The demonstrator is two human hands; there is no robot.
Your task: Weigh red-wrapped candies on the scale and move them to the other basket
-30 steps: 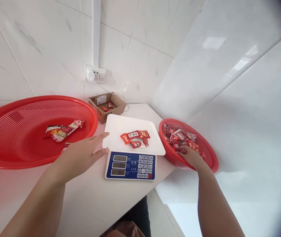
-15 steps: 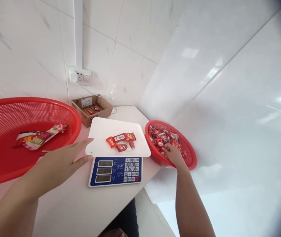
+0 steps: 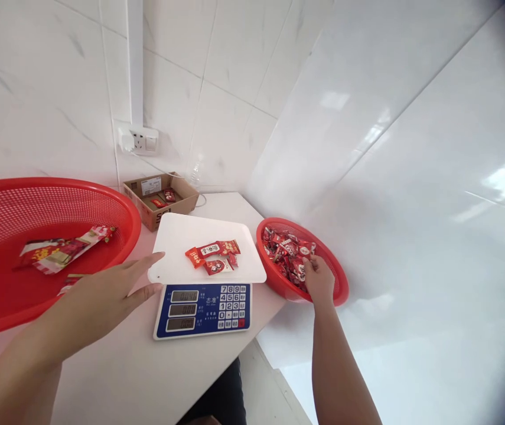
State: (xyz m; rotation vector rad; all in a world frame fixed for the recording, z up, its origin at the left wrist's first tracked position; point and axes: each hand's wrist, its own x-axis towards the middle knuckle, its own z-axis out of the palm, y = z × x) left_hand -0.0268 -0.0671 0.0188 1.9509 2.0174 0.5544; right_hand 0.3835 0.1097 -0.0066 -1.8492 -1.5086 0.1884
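Note:
My left hand (image 3: 106, 292) is open, thumb and fingers apart, at the left edge of the white pan of a digital scale (image 3: 217, 221). Several wrapped candies (image 3: 213, 254) in red, orange and white lie on the pan. The scale's blue front panel (image 3: 203, 310) has three displays and a keypad. My right hand (image 3: 320, 280) reaches into a small red basket (image 3: 343, 292) on the right, its fingertips pinched together among red wrapped candies (image 3: 290, 245). What those fingertips hold, if anything, is hidden.
A large red mesh basket (image 3: 130, 221) with a few flat printed packets (image 3: 64, 251) stands at the left. Behind the scale is a cardboard box (image 3: 181, 203) holding a few red packets. The white table (image 3: 114, 372) meets a tiled wall with a socket (image 3: 139, 140).
My right hand has shifted slightly deeper and rightward within the small basket, its fingers closer together. The left hand stays by the pan. The whole view has shifted slightly.

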